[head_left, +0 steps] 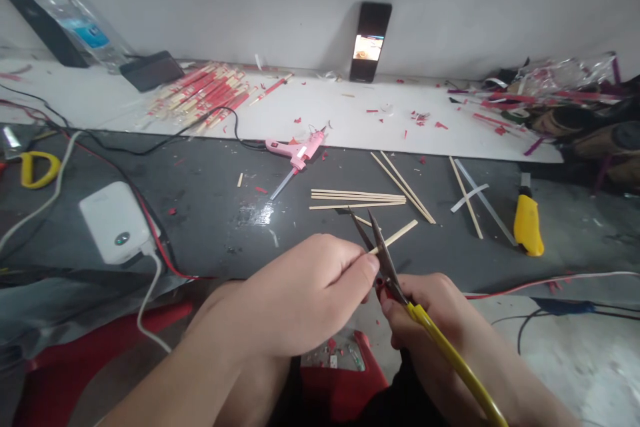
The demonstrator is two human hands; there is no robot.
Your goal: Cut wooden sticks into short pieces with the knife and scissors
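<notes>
Holding wooden stick [397,235] left hand [305,293], scissors [386,265] right hand [425,320]

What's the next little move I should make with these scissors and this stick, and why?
I'd probably squeeze the yellow-handled scissors closed with your right hand. The thin wooden stick pinched in your left hand appears to sit between the open blades, so that would likely snip it.

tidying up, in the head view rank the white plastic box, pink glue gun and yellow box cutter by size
White plastic box largest; then pink glue gun and yellow box cutter, which look alike, so unranked.
</notes>
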